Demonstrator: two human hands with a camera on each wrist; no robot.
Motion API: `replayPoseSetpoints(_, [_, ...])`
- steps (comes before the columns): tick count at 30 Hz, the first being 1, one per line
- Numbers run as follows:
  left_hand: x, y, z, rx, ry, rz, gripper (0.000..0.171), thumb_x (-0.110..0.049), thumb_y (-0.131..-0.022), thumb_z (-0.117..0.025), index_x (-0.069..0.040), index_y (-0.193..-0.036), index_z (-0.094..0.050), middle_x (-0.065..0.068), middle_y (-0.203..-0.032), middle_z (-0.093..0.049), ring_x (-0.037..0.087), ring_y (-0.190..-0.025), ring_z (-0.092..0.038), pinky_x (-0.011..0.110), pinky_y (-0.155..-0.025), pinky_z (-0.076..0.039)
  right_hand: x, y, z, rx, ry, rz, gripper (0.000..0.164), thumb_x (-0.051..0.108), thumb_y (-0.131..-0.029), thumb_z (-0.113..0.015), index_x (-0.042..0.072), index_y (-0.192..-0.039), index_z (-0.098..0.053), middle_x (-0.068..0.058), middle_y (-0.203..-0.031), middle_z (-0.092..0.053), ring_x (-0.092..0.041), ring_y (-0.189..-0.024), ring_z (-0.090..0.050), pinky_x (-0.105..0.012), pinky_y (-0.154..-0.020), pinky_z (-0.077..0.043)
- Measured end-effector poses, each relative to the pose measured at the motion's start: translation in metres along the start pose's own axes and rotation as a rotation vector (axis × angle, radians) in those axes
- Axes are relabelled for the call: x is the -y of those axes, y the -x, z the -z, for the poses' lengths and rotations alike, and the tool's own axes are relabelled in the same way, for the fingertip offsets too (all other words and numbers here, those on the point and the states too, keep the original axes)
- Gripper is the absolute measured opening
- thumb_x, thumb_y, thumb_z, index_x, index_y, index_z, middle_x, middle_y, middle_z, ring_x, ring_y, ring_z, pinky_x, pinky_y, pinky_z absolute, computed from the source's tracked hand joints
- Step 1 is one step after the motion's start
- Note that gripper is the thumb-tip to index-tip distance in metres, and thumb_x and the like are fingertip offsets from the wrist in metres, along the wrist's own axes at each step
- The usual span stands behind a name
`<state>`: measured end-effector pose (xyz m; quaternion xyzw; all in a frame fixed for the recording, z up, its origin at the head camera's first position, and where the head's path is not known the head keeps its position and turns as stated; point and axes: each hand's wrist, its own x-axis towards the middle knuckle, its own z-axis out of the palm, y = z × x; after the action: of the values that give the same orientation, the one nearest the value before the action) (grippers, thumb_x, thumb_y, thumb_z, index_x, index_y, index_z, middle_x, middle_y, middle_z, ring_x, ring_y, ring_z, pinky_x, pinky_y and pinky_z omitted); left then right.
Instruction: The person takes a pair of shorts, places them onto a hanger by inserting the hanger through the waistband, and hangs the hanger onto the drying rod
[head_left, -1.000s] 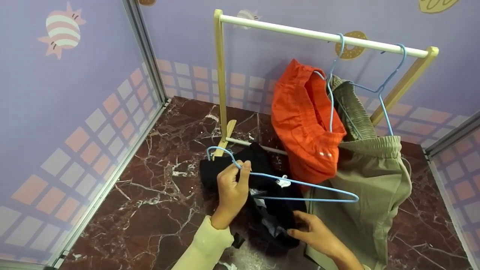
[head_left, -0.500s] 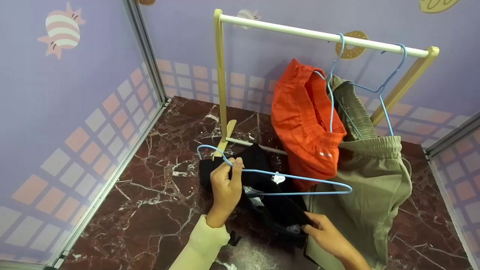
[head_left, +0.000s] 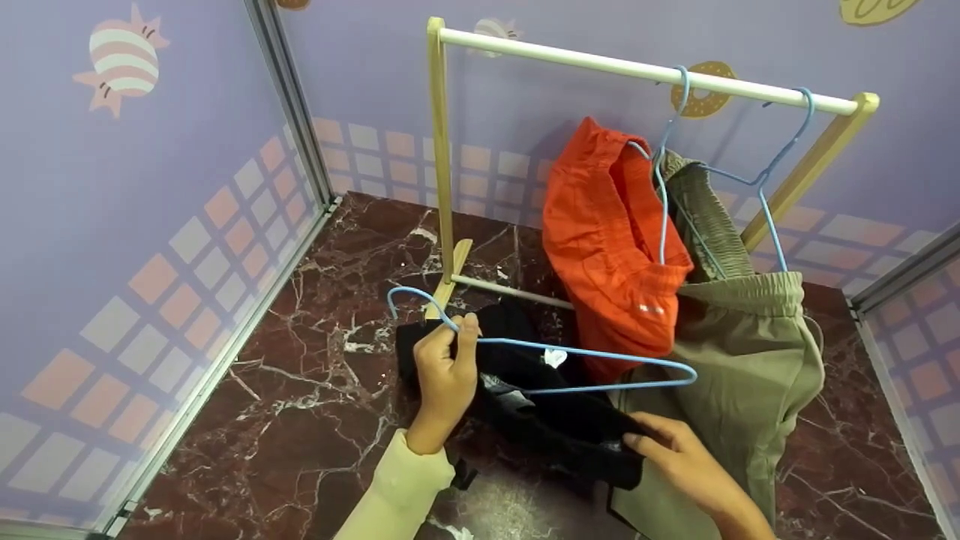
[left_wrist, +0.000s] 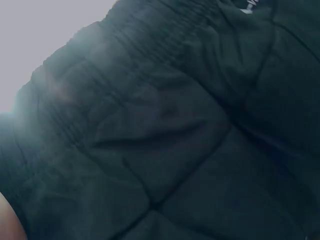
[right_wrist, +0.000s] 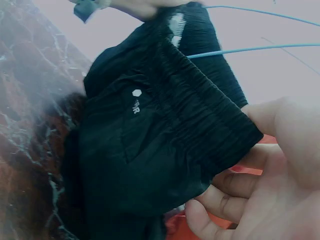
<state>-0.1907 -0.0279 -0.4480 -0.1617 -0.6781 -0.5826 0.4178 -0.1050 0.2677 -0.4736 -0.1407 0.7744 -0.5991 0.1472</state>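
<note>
My left hand (head_left: 446,367) grips a blue wire hanger (head_left: 585,351) just below its hook. The hanger's free end points right, over a pair of black shorts (head_left: 600,461) with an elastic waist. My right hand (head_left: 679,457) pinches the right end of the waistband between thumb and fingers. In the right wrist view the shorts (right_wrist: 145,150) show a small white logo, and the hanger's lower wire runs into the waist opening. Gathered dark fabric (left_wrist: 150,100) fills most of the left wrist view. Whether my left fingers also hold the waistband is hidden.
A clothes rack with a white rail (head_left: 555,56) stands against the back wall. Orange shorts (head_left: 615,247) and khaki trousers (head_left: 742,360) hang on blue hangers at its right side, close to my right hand. Below is a dark red marbled floor (head_left: 300,420).
My right hand has moved right and slightly up, drawing the waistband out to the right. My left hand and the hanger have shifted a little left and up.
</note>
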Motion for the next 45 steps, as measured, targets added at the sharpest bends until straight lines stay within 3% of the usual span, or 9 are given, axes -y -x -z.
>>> replayPoseSetpoints(7, [0.001, 0.001, 0.0, 0.029, -0.004, -0.034, 0.028, -0.003, -0.087, -0.055, -0.006, -0.06, -0.053, 0.001, -0.058, -0.051, 0.006, -0.053, -0.045, 0.02, -0.056, -0.042, 0.017, 0.005, 0.012, -0.048, 0.016, -0.064, 0.028, 0.014, -0.095, -0.047, -0.002, -0.116, -0.057, -0.011, -0.109, -0.064, -0.01, -0.098, -0.061, -0.023, -0.084, -0.047])
replayPoseSetpoints(14, [0.0, 0.001, 0.0, 0.065, -0.069, -0.066, 0.03, -0.005, -0.087, -0.057, -0.008, -0.058, -0.05, -0.002, -0.055, -0.045, 0.005, -0.05, -0.036, 0.017, -0.051, -0.035, 0.033, 0.009, 0.02, -0.173, 0.078, -0.138, 0.027, 0.017, -0.093, -0.051, -0.001, -0.11, -0.06, -0.002, -0.1, -0.066, -0.006, -0.094, -0.06, -0.019, -0.083, -0.045])
replayPoseSetpoints(18, [0.001, 0.002, 0.001, 0.079, -0.111, -0.087, 0.029, -0.007, -0.086, -0.059, -0.009, -0.058, -0.053, -0.003, -0.054, -0.044, 0.005, -0.049, -0.035, 0.017, -0.049, -0.033, 0.036, 0.009, 0.021, -0.219, 0.076, -0.134, 0.021, 0.015, -0.092, -0.052, -0.001, -0.101, -0.063, -0.003, -0.098, -0.064, -0.008, -0.092, -0.058, -0.021, -0.082, -0.044])
replayPoseSetpoints(23, [0.001, 0.002, 0.001, 0.085, -0.158, -0.116, 0.033, -0.009, -0.085, -0.06, -0.011, -0.055, -0.049, -0.004, -0.052, -0.04, 0.003, -0.048, -0.031, 0.016, -0.047, -0.029, 0.038, 0.01, 0.024, -0.208, 0.068, -0.1, 0.024, 0.012, -0.093, -0.049, -0.004, -0.107, -0.061, 0.002, -0.098, -0.067, -0.007, -0.092, -0.06, -0.021, -0.081, -0.045])
replayPoseSetpoints(27, [0.001, 0.002, 0.001, 0.091, -0.211, -0.158, 0.034, -0.011, -0.084, -0.061, -0.011, -0.054, -0.046, -0.005, -0.052, -0.041, 0.003, -0.047, -0.031, 0.016, -0.046, -0.029, 0.041, 0.011, 0.028, -0.228, 0.082, -0.062, 0.023, 0.008, -0.093, -0.047, -0.006, -0.103, -0.062, 0.004, -0.09, -0.067, -0.006, -0.084, -0.061, -0.022, -0.075, -0.047])
replayPoseSetpoints(37, [0.004, 0.005, 0.0, 0.109, -0.305, -0.225, 0.037, -0.014, -0.083, -0.063, -0.012, -0.052, -0.043, -0.005, -0.05, -0.037, 0.004, -0.046, -0.026, 0.017, -0.044, -0.023, 0.044, 0.014, 0.033, -0.231, -0.083, -0.138, 0.03, 0.014, -0.095, -0.047, -0.012, -0.106, -0.057, 0.002, -0.088, -0.066, -0.01, -0.08, -0.063, -0.027, -0.073, -0.05])
replayPoseSetpoints(45, [0.002, 0.006, 0.0, 0.161, -0.313, -0.24, 0.043, -0.016, -0.084, -0.062, -0.015, -0.05, -0.035, -0.007, -0.05, -0.026, 0.003, -0.047, -0.016, 0.016, -0.046, -0.014, 0.045, 0.011, 0.027, -0.339, -0.099, -0.127, 0.026, 0.011, -0.092, -0.052, -0.014, -0.092, -0.059, 0.001, -0.076, -0.064, -0.01, -0.072, -0.061, -0.027, -0.067, -0.05])
